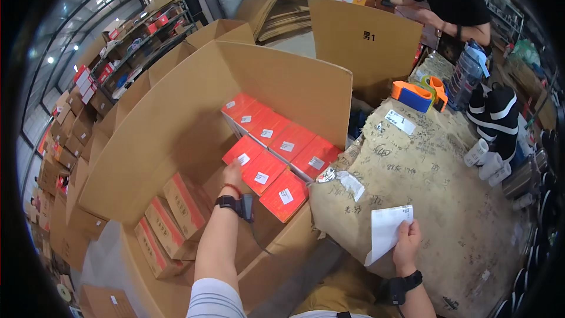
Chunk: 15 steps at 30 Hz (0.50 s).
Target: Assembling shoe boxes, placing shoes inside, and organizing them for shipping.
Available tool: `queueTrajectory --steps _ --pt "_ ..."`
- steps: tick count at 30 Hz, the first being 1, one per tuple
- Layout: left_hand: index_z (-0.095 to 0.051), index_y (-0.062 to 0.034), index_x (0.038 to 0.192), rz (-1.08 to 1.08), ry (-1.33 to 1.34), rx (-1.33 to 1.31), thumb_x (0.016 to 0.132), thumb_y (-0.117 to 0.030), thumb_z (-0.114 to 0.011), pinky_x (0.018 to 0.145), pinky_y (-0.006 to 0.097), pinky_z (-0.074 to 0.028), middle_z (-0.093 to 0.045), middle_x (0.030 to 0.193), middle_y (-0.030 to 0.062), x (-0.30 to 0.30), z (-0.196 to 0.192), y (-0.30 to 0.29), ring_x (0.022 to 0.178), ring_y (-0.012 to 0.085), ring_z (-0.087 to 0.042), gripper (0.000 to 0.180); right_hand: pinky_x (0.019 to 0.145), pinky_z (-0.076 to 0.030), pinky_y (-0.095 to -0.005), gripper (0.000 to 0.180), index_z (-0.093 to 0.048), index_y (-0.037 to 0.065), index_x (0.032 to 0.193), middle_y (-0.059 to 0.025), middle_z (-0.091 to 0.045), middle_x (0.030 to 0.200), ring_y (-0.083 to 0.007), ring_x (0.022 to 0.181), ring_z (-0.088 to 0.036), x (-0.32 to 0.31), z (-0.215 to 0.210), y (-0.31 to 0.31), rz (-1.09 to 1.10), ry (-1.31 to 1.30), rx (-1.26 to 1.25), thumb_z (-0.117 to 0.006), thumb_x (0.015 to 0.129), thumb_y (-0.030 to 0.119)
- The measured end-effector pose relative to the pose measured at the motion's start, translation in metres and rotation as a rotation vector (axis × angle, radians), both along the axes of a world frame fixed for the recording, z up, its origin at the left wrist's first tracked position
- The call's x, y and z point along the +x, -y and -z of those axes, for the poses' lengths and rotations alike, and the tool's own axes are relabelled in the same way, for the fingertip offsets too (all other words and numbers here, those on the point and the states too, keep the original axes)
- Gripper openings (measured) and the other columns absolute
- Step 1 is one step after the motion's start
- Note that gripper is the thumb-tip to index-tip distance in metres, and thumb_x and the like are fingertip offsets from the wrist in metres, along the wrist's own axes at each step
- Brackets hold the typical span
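My left hand (232,173) reaches into a large open cardboard carton (282,62). It is at the near left edge of a red box (243,152) with a white label; its fingers are mostly hidden, so I cannot tell whether they grip it. Several more labelled red boxes (286,140) lie side by side in rows along the carton's right side. At the carton's left stand several brown boxes with red stripes (183,206). My right hand (406,244) is closed on a white paper sheet (385,229), thumb on top, above the worn table (435,182).
On the table are an orange-and-blue tape dispenser (414,95), a clear water jug (468,70), white cups (488,162) and a black-and-white bag (495,115). A person (453,6) in black works at another carton (365,41). Stacked boxes and shelves (144,41) line the left.
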State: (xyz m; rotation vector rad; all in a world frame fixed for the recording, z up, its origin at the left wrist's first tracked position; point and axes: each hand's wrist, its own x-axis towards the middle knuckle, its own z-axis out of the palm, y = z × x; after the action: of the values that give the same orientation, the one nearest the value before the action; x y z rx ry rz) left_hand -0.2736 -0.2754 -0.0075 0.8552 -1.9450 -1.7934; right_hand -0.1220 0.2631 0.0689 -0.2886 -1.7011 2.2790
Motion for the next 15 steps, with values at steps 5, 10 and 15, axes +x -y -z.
queueTrajectory --steps 5,10,15 --pt "-0.060 0.0000 0.112 0.118 0.104 -0.758 0.094 -0.028 -0.052 0.077 0.040 -0.051 -0.067 0.097 0.0209 0.002 0.014 -0.068 0.088 0.0292 -0.067 0.035 0.071 -0.044 -0.0216 0.019 -0.056 0.001 0.099 0.0001 -0.062 0.089 -0.0054 0.077 -0.053 0.000 0.010 -0.023 -0.043 -0.015 0.184 -0.054 0.098 0.020" --pt "-0.040 -0.0064 0.137 0.065 0.530 -0.868 0.094 -0.032 -0.051 0.083 0.046 -0.050 -0.062 0.111 0.0229 0.026 -0.048 -0.094 0.098 0.0359 -0.063 0.051 0.075 -0.043 -0.0214 0.019 -0.057 0.001 0.103 -0.0005 -0.062 0.093 -0.0058 0.082 -0.054 0.002 0.007 -0.012 -0.093 -0.041 0.165 -0.054 0.098 0.019" --pt "-0.022 -0.0206 0.150 0.163 0.700 -1.488 0.096 -0.044 -0.042 0.103 0.053 -0.036 -0.034 0.147 0.0202 0.030 -0.045 -0.062 0.138 0.0288 -0.032 0.062 0.078 -0.043 -0.0218 0.018 -0.057 0.001 0.105 -0.0007 -0.062 0.095 -0.0062 0.085 -0.054 0.001 0.012 -0.010 -0.116 -0.064 0.157 -0.053 0.098 0.017"
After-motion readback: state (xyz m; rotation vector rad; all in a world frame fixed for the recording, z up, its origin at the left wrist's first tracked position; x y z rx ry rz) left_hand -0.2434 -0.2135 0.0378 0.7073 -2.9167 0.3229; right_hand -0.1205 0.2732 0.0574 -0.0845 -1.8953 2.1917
